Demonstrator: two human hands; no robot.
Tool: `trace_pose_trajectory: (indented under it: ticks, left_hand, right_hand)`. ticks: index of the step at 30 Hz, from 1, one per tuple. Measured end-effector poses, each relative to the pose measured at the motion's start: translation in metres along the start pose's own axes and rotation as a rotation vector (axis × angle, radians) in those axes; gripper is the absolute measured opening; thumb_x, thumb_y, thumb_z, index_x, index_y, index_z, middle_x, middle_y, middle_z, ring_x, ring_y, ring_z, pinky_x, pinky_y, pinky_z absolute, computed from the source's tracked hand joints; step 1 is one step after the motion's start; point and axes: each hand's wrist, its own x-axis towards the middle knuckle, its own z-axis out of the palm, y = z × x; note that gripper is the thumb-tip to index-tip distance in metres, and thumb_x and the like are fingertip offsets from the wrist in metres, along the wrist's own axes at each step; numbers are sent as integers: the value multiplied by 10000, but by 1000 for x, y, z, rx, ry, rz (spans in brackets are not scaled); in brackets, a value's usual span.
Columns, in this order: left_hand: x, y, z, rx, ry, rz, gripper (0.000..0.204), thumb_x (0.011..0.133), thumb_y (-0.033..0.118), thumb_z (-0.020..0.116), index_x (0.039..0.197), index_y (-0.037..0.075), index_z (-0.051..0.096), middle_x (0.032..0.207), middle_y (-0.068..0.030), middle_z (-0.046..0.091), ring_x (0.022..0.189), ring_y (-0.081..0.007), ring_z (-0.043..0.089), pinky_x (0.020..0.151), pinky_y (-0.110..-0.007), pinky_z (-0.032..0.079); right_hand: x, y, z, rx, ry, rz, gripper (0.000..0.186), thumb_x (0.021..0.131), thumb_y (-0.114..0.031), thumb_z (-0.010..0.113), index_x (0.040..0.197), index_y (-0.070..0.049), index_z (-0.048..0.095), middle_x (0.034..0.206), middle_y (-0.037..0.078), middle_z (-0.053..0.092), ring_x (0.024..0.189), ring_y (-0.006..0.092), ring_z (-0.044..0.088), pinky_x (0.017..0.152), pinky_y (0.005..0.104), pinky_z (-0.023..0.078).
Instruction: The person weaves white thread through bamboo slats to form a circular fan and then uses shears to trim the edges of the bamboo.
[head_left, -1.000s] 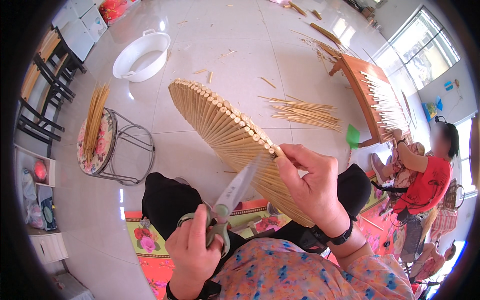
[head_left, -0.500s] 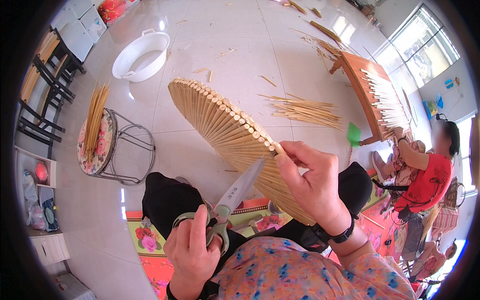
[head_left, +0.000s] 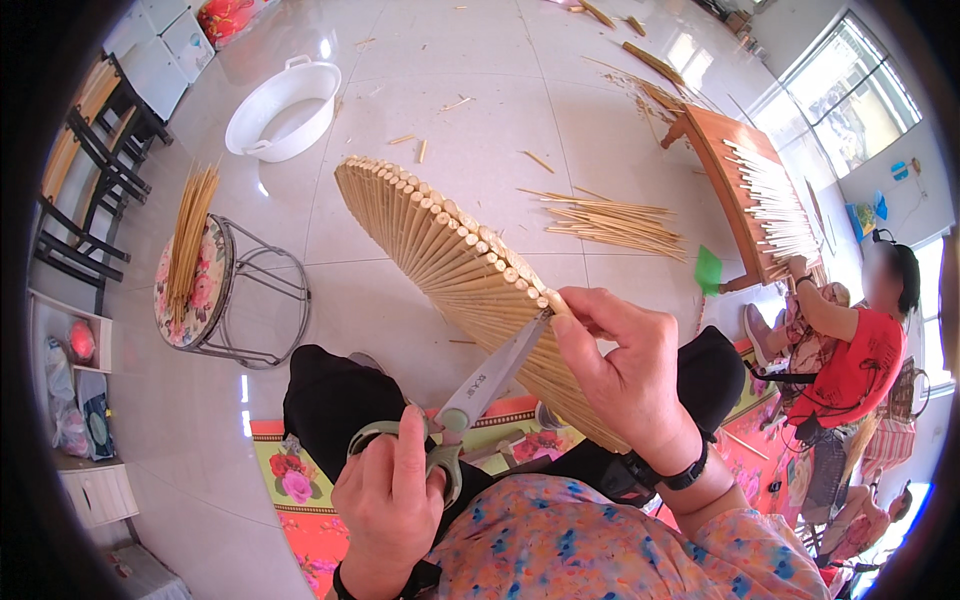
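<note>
My left hand [head_left: 390, 500] is closed round the green handles of a pair of scissors [head_left: 490, 380], index finger laid along them. The metal blades point up and right, their tip at the rim of a fan-shaped piece of bound stalks [head_left: 440, 255]. Pale round stalk ends line that rim, and the stalks run together toward its lower side. At the rim's right end, my right hand [head_left: 625, 365] pinches the piece between thumb and fingers, right beside the scissor tip. The piece is held tilted above my lap; my right hand hides part of it.
A flowered stool [head_left: 195, 270] at left carries a stalk bundle [head_left: 190, 240]. Beyond stands a white basin [head_left: 285, 112]. Loose stalks [head_left: 615, 222] lie on the floor. At right, a person in red [head_left: 850, 350] sits by a wooden table [head_left: 715, 160] with pale sticks. A flowered mat [head_left: 290, 470] lies below me.
The scissors have moved slightly up and right, bringing their tip closer to the rim by my right thumb. My right hand and the stalk piece have hardly moved.
</note>
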Motion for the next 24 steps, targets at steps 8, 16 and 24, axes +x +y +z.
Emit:
trace_pose_trajectory:
  ticks: [8, 16, 24]
  left_hand:
    - [0, -2, 0, -18, -13, 14, 682, 558, -22, 706, 1230, -35, 594, 718, -71, 534, 567, -218, 529, 495, -341, 432]
    - [-8, -17, -20, -849, 206, -652, 614, 690, 9, 809, 1234, -14, 524, 836, -45, 625, 686, -98, 598, 608, -212, 499]
    - [3, -12, -15, -374, -47, -264, 576, 632, -43, 766, 1177, 19, 587, 762, -79, 612, 622, -203, 621, 556, -293, 491]
  right_hand:
    - [1, 1, 1, -14, 20, -9, 166, 872, -115, 666, 966, 20, 689, 743, 166, 672, 651, 226, 702, 565, 295, 532]
    - [2, 7, -5, 1, 26, 2, 170, 878, -112, 662, 972, 26, 688, 765, 176, 682, 679, 229, 715, 576, 297, 539]
    - [2, 10, -3, 9, 35, 7, 178, 875, -117, 667, 972, 31, 689, 779, 180, 687, 678, 231, 714, 575, 298, 541]
